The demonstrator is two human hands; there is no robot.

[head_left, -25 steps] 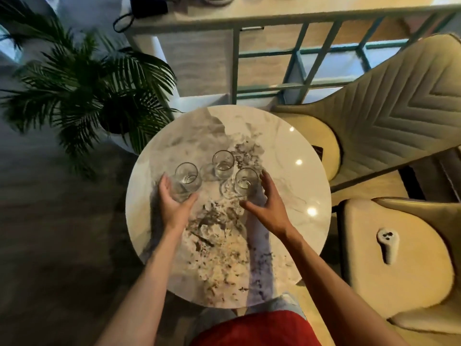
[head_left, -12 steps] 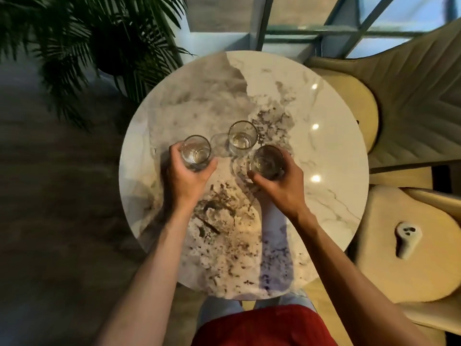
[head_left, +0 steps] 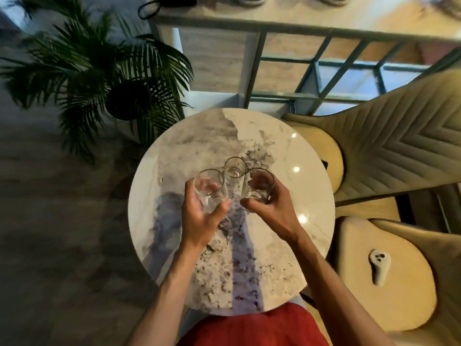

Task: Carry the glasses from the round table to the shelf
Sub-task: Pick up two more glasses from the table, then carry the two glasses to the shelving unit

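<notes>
Three clear glasses are over the round marble table (head_left: 287, 245). My left hand (head_left: 199, 218) grips the left glass (head_left: 209, 188), which is lifted off the tabletop and tilted. My right hand (head_left: 272, 208) grips the right glass (head_left: 258, 187), also raised. The third glass (head_left: 234, 171) stands upright on the table just behind and between the two held ones. The shelf (head_left: 299, 26) runs across the top of the view beyond the table, with a light top surface and open metal-framed compartments below.
A potted palm (head_left: 99, 78) stands at the left of the table. Two beige padded chairs (head_left: 399, 151) crowd the right side; a white controller (head_left: 379, 265) lies on the nearer seat. A dark object with a strap (head_left: 174, 1) sits on the shelf top.
Both hands closed round the outer two glasses and lifted them off the table. The view tilted back up, bringing the shelf into sight again.
</notes>
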